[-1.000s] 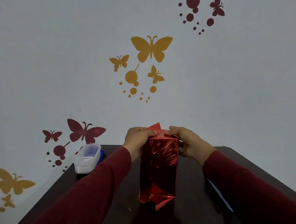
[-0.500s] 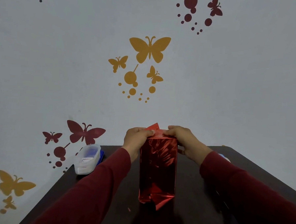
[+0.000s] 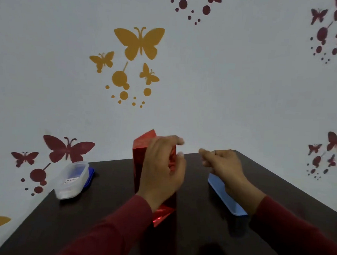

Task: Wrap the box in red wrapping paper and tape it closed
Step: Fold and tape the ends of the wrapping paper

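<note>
Left hand [image 3: 161, 171] fingers curled round the upper part of the box [image 3: 140, 165], thumb side toward the far top edge; grip looks firm. Right hand [image 3: 223, 165] is off the box, to its right, fingers loosely curled with thumb and forefinger close together; blurred, cannot tell if they pinch anything such as tape. Box stands upright on its near end at mid table [image 3: 108, 208], already sheathed in shiny red paper [image 3: 164, 215], a folded triangular flap poking out at the bottom, a loose point sticking up at the far top. Judgement: light, stiff box, tall and narrow so tips easily; foil paper slick, creases and tears at corners. Best held round the upper sides, flap pressed flat. Clear tub [image 3: 73, 179] far left, blue tray [image 3: 224, 196] right.
</note>
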### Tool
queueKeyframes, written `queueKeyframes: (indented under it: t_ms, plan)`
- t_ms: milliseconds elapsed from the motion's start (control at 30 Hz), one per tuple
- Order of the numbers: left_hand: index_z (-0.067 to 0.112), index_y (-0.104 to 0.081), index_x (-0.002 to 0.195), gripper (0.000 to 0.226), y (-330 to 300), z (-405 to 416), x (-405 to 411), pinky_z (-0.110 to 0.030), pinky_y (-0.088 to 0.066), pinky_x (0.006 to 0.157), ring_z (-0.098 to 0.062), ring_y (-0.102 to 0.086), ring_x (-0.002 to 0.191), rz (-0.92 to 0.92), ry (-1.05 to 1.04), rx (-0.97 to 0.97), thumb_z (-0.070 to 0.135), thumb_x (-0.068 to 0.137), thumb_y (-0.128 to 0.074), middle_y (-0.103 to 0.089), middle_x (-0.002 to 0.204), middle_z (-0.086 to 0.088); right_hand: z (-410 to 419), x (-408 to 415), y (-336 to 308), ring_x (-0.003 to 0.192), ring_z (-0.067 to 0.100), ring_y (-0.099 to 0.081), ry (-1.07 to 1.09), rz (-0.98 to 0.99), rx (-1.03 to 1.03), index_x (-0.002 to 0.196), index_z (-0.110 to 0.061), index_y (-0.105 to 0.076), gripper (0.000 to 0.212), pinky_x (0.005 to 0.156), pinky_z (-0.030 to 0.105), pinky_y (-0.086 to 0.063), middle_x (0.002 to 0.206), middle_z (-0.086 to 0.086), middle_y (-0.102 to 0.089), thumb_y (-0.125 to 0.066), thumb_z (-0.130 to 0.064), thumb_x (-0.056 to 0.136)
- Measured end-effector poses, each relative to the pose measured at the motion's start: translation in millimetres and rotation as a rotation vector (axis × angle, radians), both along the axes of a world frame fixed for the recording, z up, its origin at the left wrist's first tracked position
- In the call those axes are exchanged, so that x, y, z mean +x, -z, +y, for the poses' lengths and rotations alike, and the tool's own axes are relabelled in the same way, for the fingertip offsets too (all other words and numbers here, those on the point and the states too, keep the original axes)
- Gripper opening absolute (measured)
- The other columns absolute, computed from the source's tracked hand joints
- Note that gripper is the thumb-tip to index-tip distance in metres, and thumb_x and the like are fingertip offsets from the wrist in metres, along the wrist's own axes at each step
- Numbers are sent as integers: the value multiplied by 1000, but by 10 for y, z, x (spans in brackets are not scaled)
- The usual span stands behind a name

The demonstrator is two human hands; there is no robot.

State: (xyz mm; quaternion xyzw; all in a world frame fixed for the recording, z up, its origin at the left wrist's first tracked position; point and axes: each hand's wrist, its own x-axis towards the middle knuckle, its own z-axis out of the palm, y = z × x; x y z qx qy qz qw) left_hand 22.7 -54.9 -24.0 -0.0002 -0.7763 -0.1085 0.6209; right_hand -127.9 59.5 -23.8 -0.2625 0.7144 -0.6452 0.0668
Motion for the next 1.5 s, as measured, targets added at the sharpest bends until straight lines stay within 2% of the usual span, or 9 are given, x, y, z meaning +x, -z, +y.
queueKeyframes:
  t_ms: [100,167,333,467,733,933,1167,1300,1500]
  plan:
    - [15,-63,122,36,379,280,-322,-33,-48,99,-13,-56,116,-247,156,-72,17,88,-73,-61,121,5,385,-163,180,63,16,-68,163,186,135,56,-13,-62,47,66,37,-55,67,7,-72,-74,-45,89]
    - [19,-55,134,53,596,400,-558,-28,-46,103,-10,-51,124,-423,231,-6,32,86,-76,-54,134,8,580,-322,235,68,14,-68,277,251,258,68,-18,-74,29,66,35,-55,72,1,-75,-71,-38,88]
    - [31,-31,150,93,861,579,-1092,-19,-40,107,6,-34,129,-641,321,248,41,75,-85,-31,152,17,814,-653,395,69,16,-66,278,74,440,82,-10,-76,31,64,41,-60,79,7,-73,-69,-41,84]
    - [28,-15,161,113,1022,512,-1375,-29,-35,119,-1,-27,147,-654,296,374,55,72,-79,-17,164,16,775,-696,380,94,32,-72,57,-432,314,109,-13,-74,37,67,43,-63,110,9,-72,-77,-41,84]
    - [36,-7,161,119,1176,319,-1348,-30,-32,119,-1,-18,152,-644,306,370,63,73,-82,-5,165,26,620,-879,266,103,41,-61,-78,-610,402,119,-3,-69,30,70,65,-61,128,13,-61,-73,-20,94]
    - [37,-10,161,118,1194,344,-1373,-33,-38,117,-4,-25,150,-648,322,385,61,71,-83,-11,162,28,647,-823,222,130,37,-49,-108,-750,81,83,-8,-75,15,96,87,-34,120,7,-63,-72,-18,94]
    - [37,-14,160,117,1242,320,-1411,-39,-39,118,-6,-27,150,-659,316,401,62,70,-84,-16,164,21,758,-593,554,86,38,-72,0,-563,-125,103,6,-72,19,71,57,-55,98,18,-74,-68,-9,91]
    - [34,-25,156,106,1254,304,-1429,-43,-46,111,-10,-36,144,-649,304,400,66,71,-80,-27,158,16,839,-510,642,100,47,-73,3,-517,-136,109,13,-71,23,85,76,-52,106,28,-76,-69,-3,92]
    - [36,-23,156,108,1252,311,-1400,-36,-44,112,-7,-33,145,-644,325,414,59,70,-84,-21,160,18,918,-484,763,100,34,-76,-34,-386,-62,104,1,-78,14,84,56,-63,105,12,-80,-71,-9,96]
